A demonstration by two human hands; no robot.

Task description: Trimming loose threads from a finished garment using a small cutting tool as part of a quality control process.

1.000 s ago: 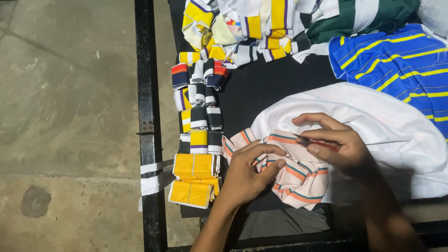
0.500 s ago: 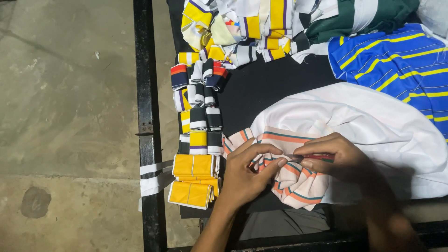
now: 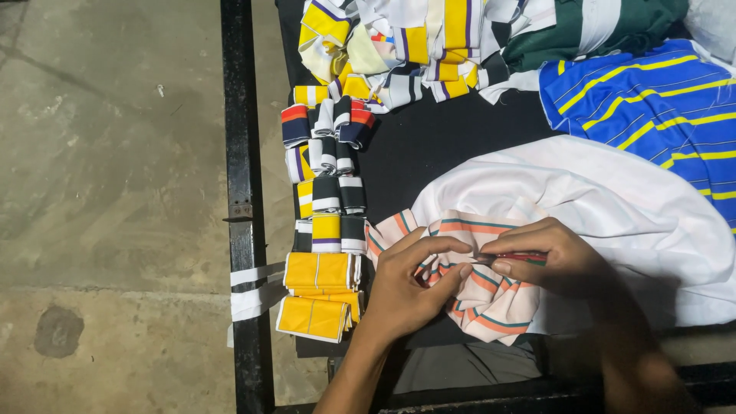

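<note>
A white garment (image 3: 613, 207) lies on the black table (image 3: 429, 146), with a peach collar striped in orange and teal (image 3: 491, 303) at its near end. My left hand (image 3: 410, 287) pinches the collar's edge between thumb and fingers. My right hand (image 3: 548, 257) grips a small red-handled tool (image 3: 521, 257) and rests its tip on the collar, close to my left fingertips. What kind of tool it is stays unclear.
Folded striped collar strips in yellow, black, white and red (image 3: 330, 199) line the table's left side, with yellow ones (image 3: 318, 295) nearest. A blue garment with yellow stripes (image 3: 652, 107) and a green one (image 3: 598, 31) lie at the back. A black metal frame rail (image 3: 239, 192) borders the concrete floor (image 3: 107, 192).
My right hand has slid left along the collar toward my left hand. My left fingers have shifted their hold on the collar's edge.
</note>
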